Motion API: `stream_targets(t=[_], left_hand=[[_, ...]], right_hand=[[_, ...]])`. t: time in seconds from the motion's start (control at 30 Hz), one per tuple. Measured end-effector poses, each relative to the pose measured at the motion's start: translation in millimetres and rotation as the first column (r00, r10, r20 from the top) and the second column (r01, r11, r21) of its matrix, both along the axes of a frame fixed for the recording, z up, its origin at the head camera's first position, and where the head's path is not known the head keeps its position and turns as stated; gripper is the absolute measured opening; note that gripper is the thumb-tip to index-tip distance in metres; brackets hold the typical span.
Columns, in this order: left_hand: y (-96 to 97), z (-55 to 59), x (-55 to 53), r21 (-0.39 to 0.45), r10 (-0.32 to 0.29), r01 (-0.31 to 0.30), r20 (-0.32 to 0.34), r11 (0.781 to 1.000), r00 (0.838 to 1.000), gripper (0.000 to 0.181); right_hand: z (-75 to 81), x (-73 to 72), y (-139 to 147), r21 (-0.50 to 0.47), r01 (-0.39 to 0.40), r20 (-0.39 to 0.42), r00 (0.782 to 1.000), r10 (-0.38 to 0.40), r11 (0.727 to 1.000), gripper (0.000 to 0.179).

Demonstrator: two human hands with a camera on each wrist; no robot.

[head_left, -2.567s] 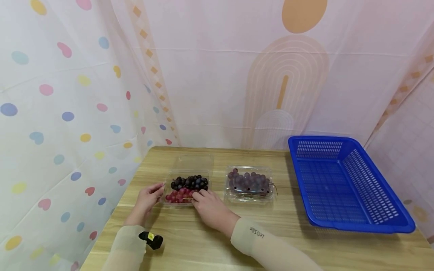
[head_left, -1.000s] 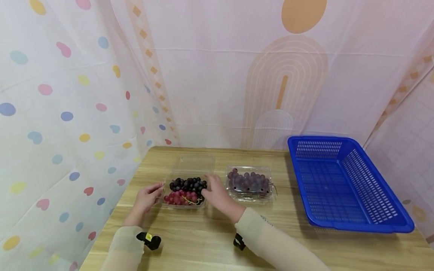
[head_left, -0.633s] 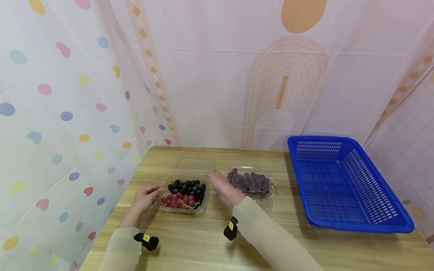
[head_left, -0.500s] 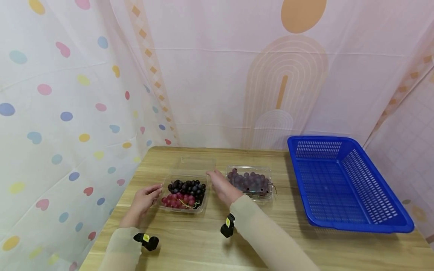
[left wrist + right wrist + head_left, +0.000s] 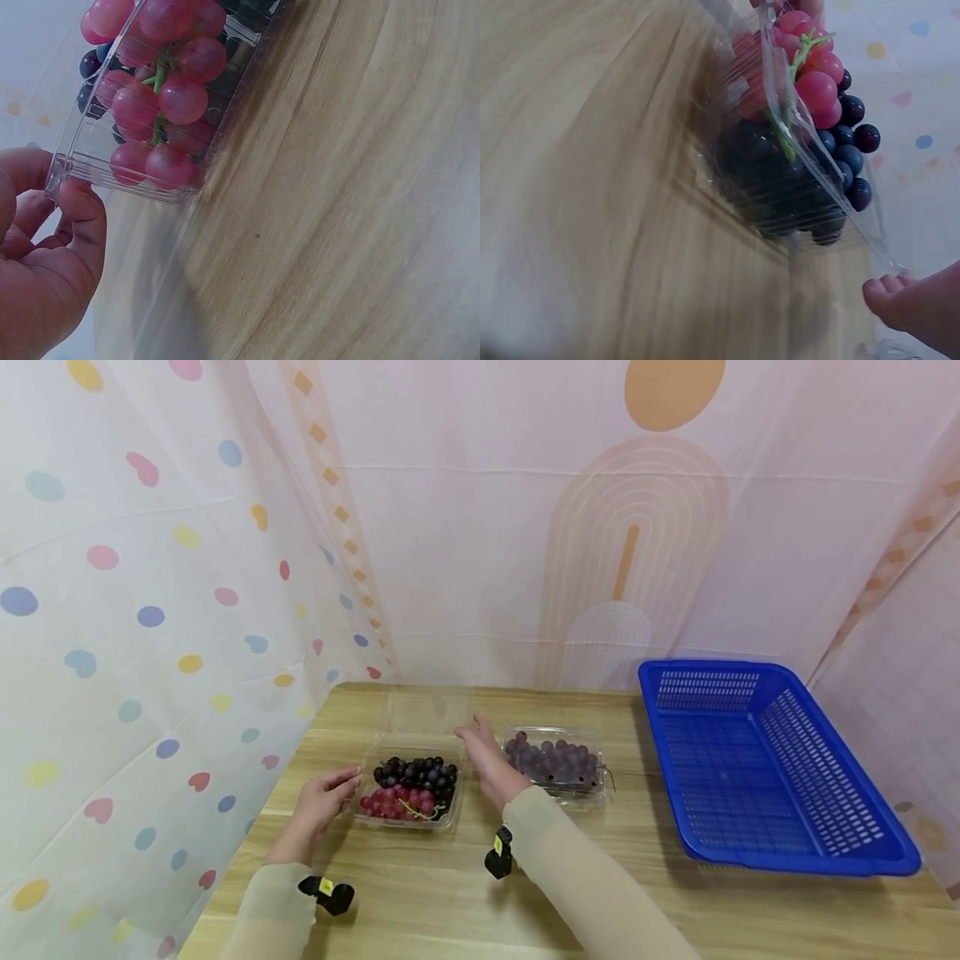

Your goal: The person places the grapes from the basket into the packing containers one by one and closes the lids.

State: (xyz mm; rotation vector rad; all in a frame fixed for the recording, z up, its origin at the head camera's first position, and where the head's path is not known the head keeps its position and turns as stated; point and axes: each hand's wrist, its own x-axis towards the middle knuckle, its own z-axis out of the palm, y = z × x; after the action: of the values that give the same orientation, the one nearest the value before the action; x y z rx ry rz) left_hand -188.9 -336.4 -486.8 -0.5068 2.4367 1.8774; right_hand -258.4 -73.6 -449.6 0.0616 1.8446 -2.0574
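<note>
In the head view, a clear plastic clamshell box [image 5: 411,824] holds dark grapes [image 5: 417,770] behind red grapes [image 5: 396,802], which have a pale green stem. Its clear lid [image 5: 427,710] stands tilted up at the back. My left hand [image 5: 321,802] pinches the box's left rim between thumb and fingers; the left wrist view shows this hand [image 5: 52,247] at a small corner tab. My right hand [image 5: 489,763] is at the lid's right edge near the hinge, thumb and fingers spread. In the right wrist view its fingertips [image 5: 889,287] touch the clear plastic edge.
A second clamshell box [image 5: 555,764], closed over purplish grapes, stands just right of my right hand, a stem poking out at its side. Farther right sits a large blue plastic basket [image 5: 686,827]. Patterned curtains [image 5: 480,568] border the wooden table [image 5: 420,893].
My right hand has left the grapes and moved back along the box's right side to the lid. The lid has risen. My left hand stays at the left rim.
</note>
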Motion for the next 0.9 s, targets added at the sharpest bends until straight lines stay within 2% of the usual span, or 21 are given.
stream_targets(t=[0.27,0.53,0.7,0.77,0.9], left_hand=[[1.9,1.4,0.5,0.004,0.009,-0.009,0.024,1.0,1.0,0.045],[2.4,1.0,-1.0,0.0,0.013,-0.013,0.043,1.0,0.999,0.045],[2.2,0.4,-3.0,0.006,0.011,-0.011,0.05,1.0,0.999,0.046],[2.1,0.0,-3.6,0.012,0.006,-0.007,0.051,1.0,0.999,0.046],[2.4,0.2,-4.4,0.017,0.007,-0.008,0.052,1.0,0.999,0.046]], right_hand=[[16.4,-4.4,8.1,0.022,-0.021,-0.163,0.986,0.024,1.0,0.065],[27.5,-5.9,14.3,0.124,-0.061,-0.345,0.933,0.1,0.99,0.059],[28.0,0.1,19.8,0.216,-0.075,-0.443,0.881,0.166,0.974,0.047],[27.0,5.2,22.6,0.266,-0.086,-0.488,0.847,0.211,0.96,0.038],[27.7,18.6,27.5,0.35,-0.126,-0.525,0.794,0.306,0.928,0.025]])
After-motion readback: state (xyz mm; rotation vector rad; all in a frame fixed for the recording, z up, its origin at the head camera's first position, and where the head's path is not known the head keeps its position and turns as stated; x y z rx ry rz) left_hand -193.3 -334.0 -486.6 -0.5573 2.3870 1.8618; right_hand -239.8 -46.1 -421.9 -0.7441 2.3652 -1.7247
